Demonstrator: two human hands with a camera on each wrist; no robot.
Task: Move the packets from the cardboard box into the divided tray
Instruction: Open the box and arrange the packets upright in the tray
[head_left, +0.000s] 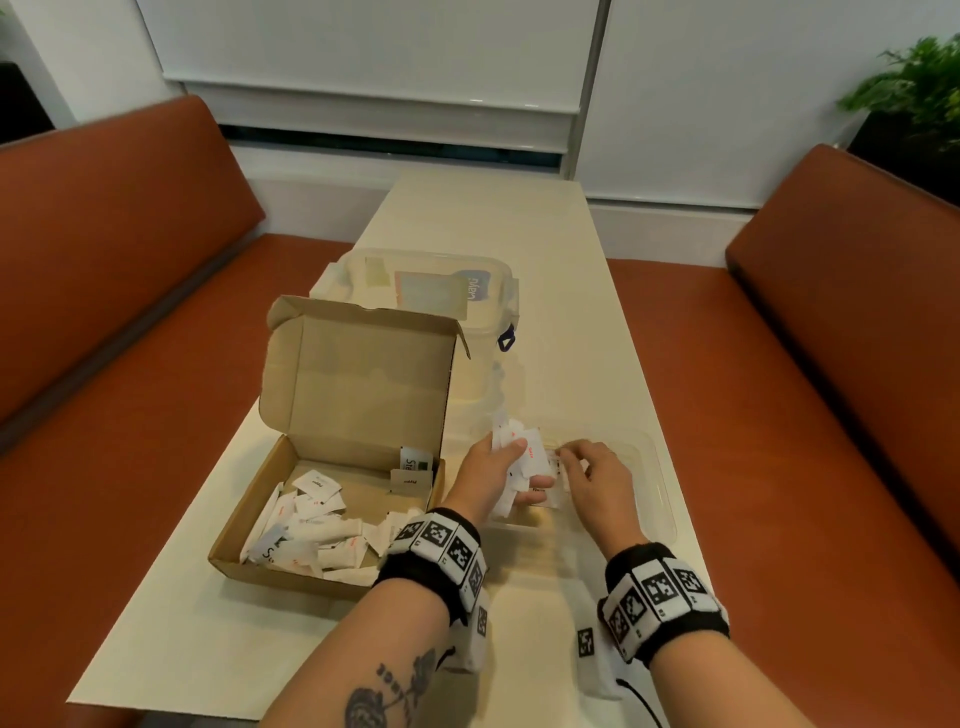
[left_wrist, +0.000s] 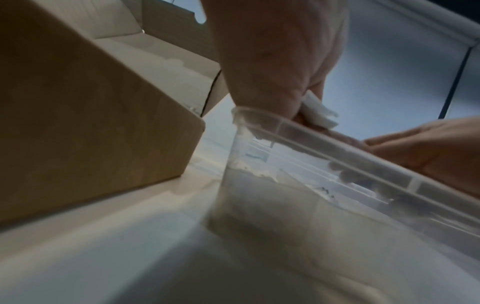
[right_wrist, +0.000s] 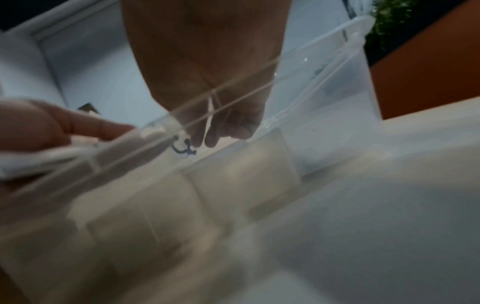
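The left hand (head_left: 491, 475) clutches a fanned bunch of small white paper packets (head_left: 519, 457) above the clear plastic divided tray (head_left: 657, 499), at three o'clock from the brown cardboard box (head_left: 249, 540). The right hand (head_left: 592, 478) pinches one packet by its edge. They look light, limp and slippery; edges suit gripping.

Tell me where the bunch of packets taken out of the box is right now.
In the head view, the bunch of packets sits in the left hand, above the clear divided tray, right of the cardboard box; the right hand reaches in beside it.
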